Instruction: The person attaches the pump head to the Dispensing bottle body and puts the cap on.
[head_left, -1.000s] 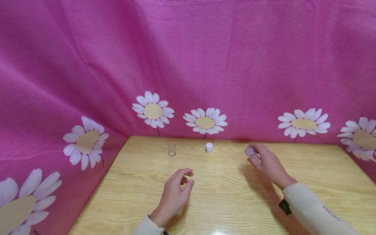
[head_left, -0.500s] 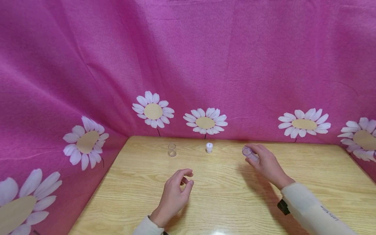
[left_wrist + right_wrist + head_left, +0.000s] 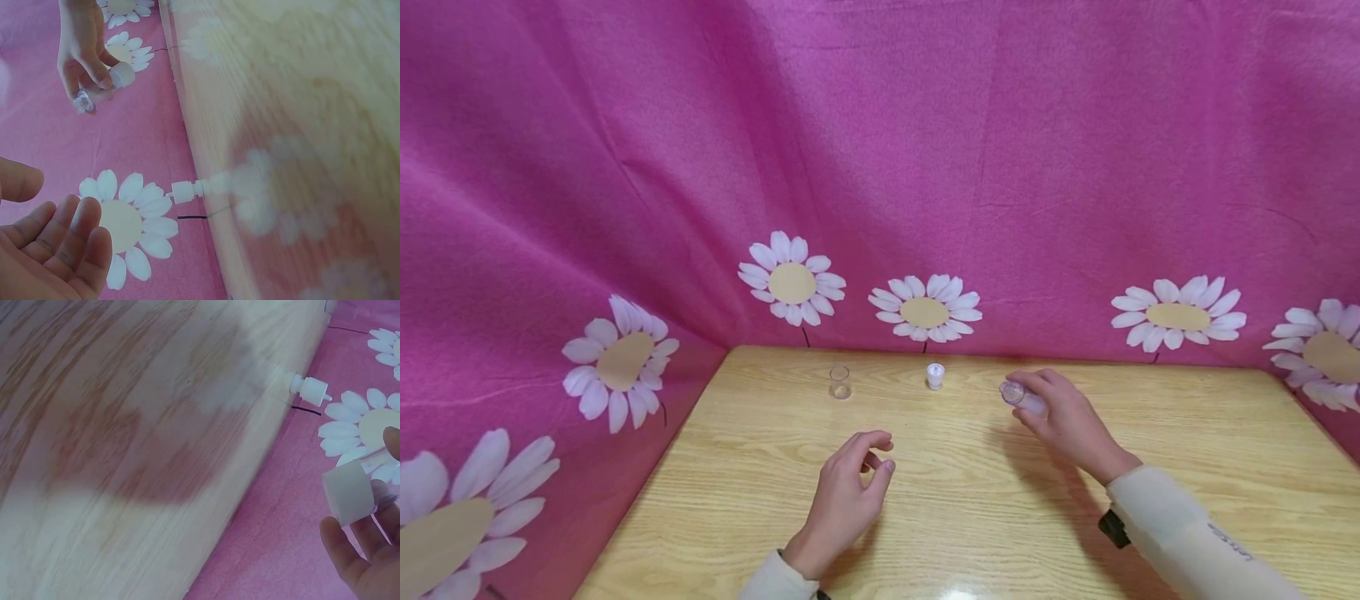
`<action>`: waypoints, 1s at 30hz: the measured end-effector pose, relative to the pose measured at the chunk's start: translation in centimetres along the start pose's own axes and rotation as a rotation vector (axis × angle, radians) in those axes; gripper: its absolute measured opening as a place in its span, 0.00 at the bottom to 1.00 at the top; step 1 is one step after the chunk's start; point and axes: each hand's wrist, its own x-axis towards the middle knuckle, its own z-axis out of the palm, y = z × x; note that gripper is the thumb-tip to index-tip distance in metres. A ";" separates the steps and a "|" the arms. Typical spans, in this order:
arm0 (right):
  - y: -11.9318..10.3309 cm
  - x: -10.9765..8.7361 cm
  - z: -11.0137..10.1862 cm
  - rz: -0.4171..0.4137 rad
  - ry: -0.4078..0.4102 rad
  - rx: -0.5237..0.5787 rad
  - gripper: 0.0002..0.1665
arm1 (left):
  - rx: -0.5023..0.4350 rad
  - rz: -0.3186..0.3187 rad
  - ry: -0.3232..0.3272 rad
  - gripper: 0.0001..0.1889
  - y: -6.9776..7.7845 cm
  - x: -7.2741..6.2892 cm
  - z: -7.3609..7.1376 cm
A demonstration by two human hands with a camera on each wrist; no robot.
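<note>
Hovering over the bench, the left hand holds nothing, its fingers loosely bent and the thumb apart. Farther right, the fingers of the right hand pinch the clear bottle, which tilts above the bench, clear end leftward and white end rightward. Handling it well probably calls for a light, even pinch, since its wall looks smooth, and for a steady wrist while it is off the bench.

Around them, a clear cylinder stands upright at far left, easy to overlook; a small white piece with a nozzle stands between it and the bottle, so a low leftward sweep could knock either. Behind hangs the flowered pink cloth, close to the bench's far edge.
</note>
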 end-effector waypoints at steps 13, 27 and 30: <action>-1.7 0.3 0.5 -0.041 -0.028 0.033 0.27 | 0.003 0.016 0.013 0.13 0.0 0.1 0.0; -2.7 0.3 1.1 -0.036 -0.108 0.051 0.26 | 0.011 0.008 0.000 0.12 -0.2 0.0 0.0; -2.7 0.2 1.2 -0.040 -0.123 0.049 0.26 | 0.013 0.003 -0.006 0.12 -0.2 -0.1 0.0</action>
